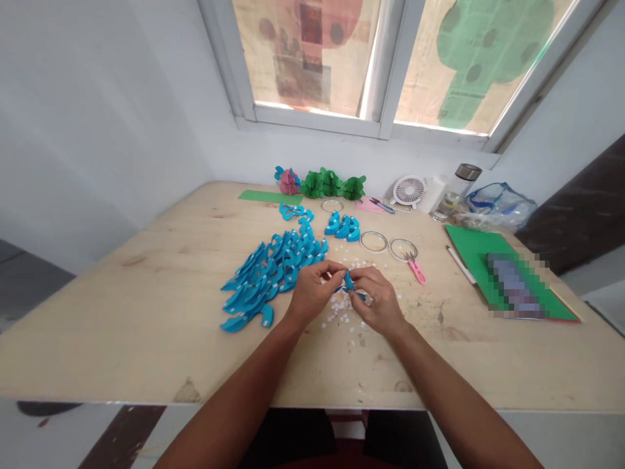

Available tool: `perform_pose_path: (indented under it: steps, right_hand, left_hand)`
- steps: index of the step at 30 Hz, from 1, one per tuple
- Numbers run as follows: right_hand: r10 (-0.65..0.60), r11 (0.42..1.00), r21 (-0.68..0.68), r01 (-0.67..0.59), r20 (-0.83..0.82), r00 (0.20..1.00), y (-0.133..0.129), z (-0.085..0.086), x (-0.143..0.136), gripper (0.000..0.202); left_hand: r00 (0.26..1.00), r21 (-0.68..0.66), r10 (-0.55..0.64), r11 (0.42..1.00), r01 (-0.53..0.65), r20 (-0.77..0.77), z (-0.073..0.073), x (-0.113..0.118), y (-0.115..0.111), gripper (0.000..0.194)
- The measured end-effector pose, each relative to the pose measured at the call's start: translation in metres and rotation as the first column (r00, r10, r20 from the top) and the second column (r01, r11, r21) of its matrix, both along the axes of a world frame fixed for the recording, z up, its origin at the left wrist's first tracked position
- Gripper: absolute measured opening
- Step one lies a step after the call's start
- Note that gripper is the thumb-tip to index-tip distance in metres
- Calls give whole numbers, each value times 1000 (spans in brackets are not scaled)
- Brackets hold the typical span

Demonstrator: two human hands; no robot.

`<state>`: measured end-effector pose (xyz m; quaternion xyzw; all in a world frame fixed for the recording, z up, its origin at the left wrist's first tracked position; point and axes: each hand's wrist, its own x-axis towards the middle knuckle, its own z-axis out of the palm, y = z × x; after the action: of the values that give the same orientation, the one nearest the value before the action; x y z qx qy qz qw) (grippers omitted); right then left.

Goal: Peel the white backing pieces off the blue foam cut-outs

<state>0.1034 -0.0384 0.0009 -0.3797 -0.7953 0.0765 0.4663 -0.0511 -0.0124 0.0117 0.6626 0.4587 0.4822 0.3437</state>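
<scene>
Daylight glows through the window, flaring white along its lower edges. Wide-angle distortion stretches the table toward the sides, while coarse pixelation masks an item at right.

- Left forearm: bare, slants up and inward from the lower edge. Right forearm mirrors it.
- Hands meet in front of the person's body, roughly midline, fingertips nearly touching.
- Left hand: back turned mostly outward; left thumb and index finger drawn to a pinch, tips close. From where I stand, can't tell how firm.
- Right hand: back up and outward, fingers curled leftward; right thumb below them, pinch grip closed.
- Left wrist, right wrist: close to in line with the forearms.
- Both arms reach forward, well apart at the lower edge, converging at the fingertips.
</scene>
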Motion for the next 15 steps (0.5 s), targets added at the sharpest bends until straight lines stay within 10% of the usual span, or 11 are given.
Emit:
perform_pose_path:
  steps: [15]
  right_hand:
    - [-12,1000,14,12,15,1000,1,-2,1,9]
  left_hand:
    - [998,24,34,999,-33,-50,3,0,-2,12]
